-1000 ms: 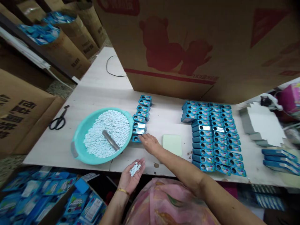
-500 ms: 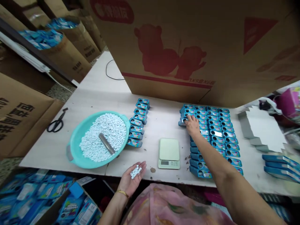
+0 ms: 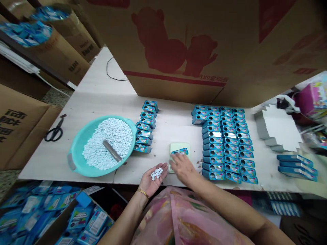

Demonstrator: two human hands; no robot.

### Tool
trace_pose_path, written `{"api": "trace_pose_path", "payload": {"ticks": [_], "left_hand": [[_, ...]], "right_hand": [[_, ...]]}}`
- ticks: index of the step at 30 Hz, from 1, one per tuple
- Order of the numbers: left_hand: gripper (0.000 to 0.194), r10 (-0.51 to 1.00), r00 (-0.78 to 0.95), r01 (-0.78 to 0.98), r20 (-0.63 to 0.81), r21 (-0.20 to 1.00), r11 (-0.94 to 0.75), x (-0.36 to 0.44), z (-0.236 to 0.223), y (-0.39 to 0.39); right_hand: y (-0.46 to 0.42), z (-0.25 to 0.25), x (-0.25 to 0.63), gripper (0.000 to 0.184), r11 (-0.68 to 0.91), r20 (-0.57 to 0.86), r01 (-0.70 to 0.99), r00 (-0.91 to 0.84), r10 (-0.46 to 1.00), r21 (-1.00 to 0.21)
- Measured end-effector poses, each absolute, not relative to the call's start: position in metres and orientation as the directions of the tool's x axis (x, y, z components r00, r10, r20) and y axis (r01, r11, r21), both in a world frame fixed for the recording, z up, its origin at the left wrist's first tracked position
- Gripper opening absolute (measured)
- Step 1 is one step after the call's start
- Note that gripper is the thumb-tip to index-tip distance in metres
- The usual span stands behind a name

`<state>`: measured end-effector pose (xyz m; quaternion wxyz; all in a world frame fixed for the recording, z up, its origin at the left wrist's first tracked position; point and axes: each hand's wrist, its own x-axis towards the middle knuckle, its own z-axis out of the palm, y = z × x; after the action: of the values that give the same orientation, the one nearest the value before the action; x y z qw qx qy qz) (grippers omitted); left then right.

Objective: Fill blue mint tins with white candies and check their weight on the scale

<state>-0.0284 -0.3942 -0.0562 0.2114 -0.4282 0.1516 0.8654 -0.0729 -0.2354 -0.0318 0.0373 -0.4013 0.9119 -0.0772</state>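
Note:
My left hand (image 3: 152,180) is palm up and cupped at the table's front edge, holding a small heap of white tablets (image 3: 156,174). My right hand (image 3: 184,168) reaches over the pale green kitchen scale (image 3: 176,145), its fingers loosely extended beside the left fingertips. Just past the right fingers, a small blue box (image 3: 180,151) with a hole in its top sits on the scale, partly covered by that hand. A turquoise basin (image 3: 76,149) full of tablets stands to the left, with a metal scoop (image 3: 112,150) lying on them.
Blue boxes form a column (image 3: 144,133) beside the basin and several columns (image 3: 231,143) right of the scale. A big carton (image 3: 178,81) walls off the back. Scissors (image 3: 55,132) lie left. A white tray (image 3: 278,127) and flat blue packs (image 3: 296,166) are at right.
My right hand has come from the box columns to the scale, where a blue box now sits. My left hand has moved right with the tablets, close to the scale. The view has shifted slightly.

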Motion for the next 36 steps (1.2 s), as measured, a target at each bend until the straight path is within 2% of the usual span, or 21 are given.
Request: {"api": "trace_pose_path", "payload": {"ticks": [2, 5, 9, 14, 18, 23, 25, 30, 32, 34, 36], "left_hand": [[0.024, 0.271, -0.532, -0.519, -0.802, 0.056, -0.853, -0.022, -0.061, -0.395], [0.03, 0.295, -0.524, -0.516, -0.799, 0.022, -0.856, -0.01, -0.066, -0.398], [0.03, 0.216, -0.459, -0.46, -0.862, 0.022, -0.888, 0.006, -0.067, -0.402], [0.02, 0.223, -0.34, -0.486, -0.913, -0.033, -0.874, 0.011, -0.066, -0.406], [0.016, 0.253, -0.346, -0.496, -0.903, -0.053, -0.866, 0.001, -0.062, -0.402], [0.02, 0.224, -0.522, -0.482, -0.823, 0.068, -0.873, -0.024, -0.047, -0.388], [0.021, 0.243, -0.569, -0.502, -0.785, 0.099, -0.859, -0.033, -0.041, -0.383], [0.02, 0.22, -0.579, -0.505, -0.785, 0.134, -0.853, -0.039, -0.037, -0.383], [0.02, 0.219, -0.574, -0.505, -0.789, 0.13, -0.853, -0.035, -0.038, -0.384], [0.022, 0.236, -0.565, -0.506, -0.791, 0.107, -0.856, -0.029, -0.042, -0.384], [0.023, 0.265, -0.529, -0.514, -0.806, 0.056, -0.856, -0.022, -0.045, -0.383]], "right_hand": [[-0.254, -0.034, -0.055, 0.025, 0.613, -0.036, -0.748, -0.626, -0.779, -0.256], [-0.276, -0.041, -0.038, 0.025, 0.579, -0.088, -0.751, -0.584, -0.807, -0.318], [-0.283, -0.049, -0.033, 0.02, 0.569, -0.109, -0.721, -0.578, -0.809, -0.396], [-0.283, -0.051, -0.029, 0.012, 0.58, -0.114, -0.707, -0.591, -0.799, -0.404], [-0.278, -0.048, -0.031, 0.014, 0.584, -0.048, -0.681, -0.632, -0.774, -0.441], [-0.248, -0.036, -0.059, 0.016, 0.618, 0.108, -0.543, -0.794, -0.599, -0.569], [-0.234, -0.034, -0.075, 0.018, 0.638, 0.154, -0.514, -0.833, -0.532, -0.573], [-0.209, -0.042, -0.1, 0.021, 0.726, 0.07, -0.465, -0.862, -0.503, -0.507], [-0.207, -0.042, -0.094, 0.024, 0.733, 0.098, -0.46, -0.872, -0.48, -0.502], [-0.214, -0.039, -0.08, 0.024, 0.697, 0.14, -0.51, -0.845, -0.517, -0.504], [-0.228, -0.036, -0.061, 0.023, 0.635, 0.133, -0.606, -0.765, -0.63, -0.479]]}}
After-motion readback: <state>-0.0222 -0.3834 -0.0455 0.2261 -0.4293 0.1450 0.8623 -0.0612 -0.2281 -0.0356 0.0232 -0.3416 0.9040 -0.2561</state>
